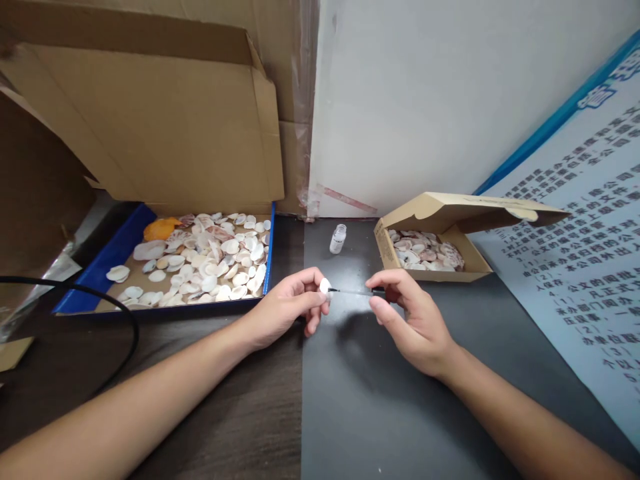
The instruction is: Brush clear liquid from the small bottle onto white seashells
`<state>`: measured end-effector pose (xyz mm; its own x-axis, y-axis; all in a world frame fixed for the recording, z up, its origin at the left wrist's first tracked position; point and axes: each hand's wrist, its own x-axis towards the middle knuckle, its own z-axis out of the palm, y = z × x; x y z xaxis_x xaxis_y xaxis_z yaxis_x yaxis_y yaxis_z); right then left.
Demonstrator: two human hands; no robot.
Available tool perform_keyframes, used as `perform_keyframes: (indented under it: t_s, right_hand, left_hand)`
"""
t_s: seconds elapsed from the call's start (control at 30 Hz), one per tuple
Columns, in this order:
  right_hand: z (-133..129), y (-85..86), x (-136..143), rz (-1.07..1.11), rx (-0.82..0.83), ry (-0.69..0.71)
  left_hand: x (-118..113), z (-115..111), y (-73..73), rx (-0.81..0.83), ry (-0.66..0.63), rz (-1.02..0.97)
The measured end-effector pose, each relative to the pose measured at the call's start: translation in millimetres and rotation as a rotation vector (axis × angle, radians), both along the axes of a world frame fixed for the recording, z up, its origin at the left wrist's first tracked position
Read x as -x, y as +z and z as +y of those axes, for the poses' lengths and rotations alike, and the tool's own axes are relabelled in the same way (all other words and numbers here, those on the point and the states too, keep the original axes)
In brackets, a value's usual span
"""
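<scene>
Between thumb and fingers, my left hand (303,300) pinches a small white shell (325,287). My right hand (407,317) has its fingers curled around the dark end of a thin, partly clear brush-like tool (353,292). The tool's dark tip points left and meets the shell, or lies very close to it. A small clear bottle (338,239) without a cap stands upright on the dark table, beyond both hands.
At the left, an open blue-edged box (271,250) holds several shells and an orange one. A smaller open cardboard box (477,263) of shells is at the right. A black cable (136,333) loops at far left; a printed sheet (575,267) borders the right.
</scene>
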<state>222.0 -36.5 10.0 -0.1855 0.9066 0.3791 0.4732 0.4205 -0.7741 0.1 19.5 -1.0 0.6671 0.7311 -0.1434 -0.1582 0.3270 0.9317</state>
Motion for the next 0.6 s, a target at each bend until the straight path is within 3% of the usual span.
perform_keyframes:
  t_s: [0.17, 0.6]
  right_hand:
    - [0.5, -0.6, 0.0, 0.01, 0.014, -0.051]
    - [0.0, 0.7, -0.8, 0.022, 0.021, -0.019]
  left_hand:
    - [0.4, 0.8, 0.8, -0.008, 0.003, -0.004]
    - [-0.6, -0.3, 1.2, -0.005, 0.0, -0.015]
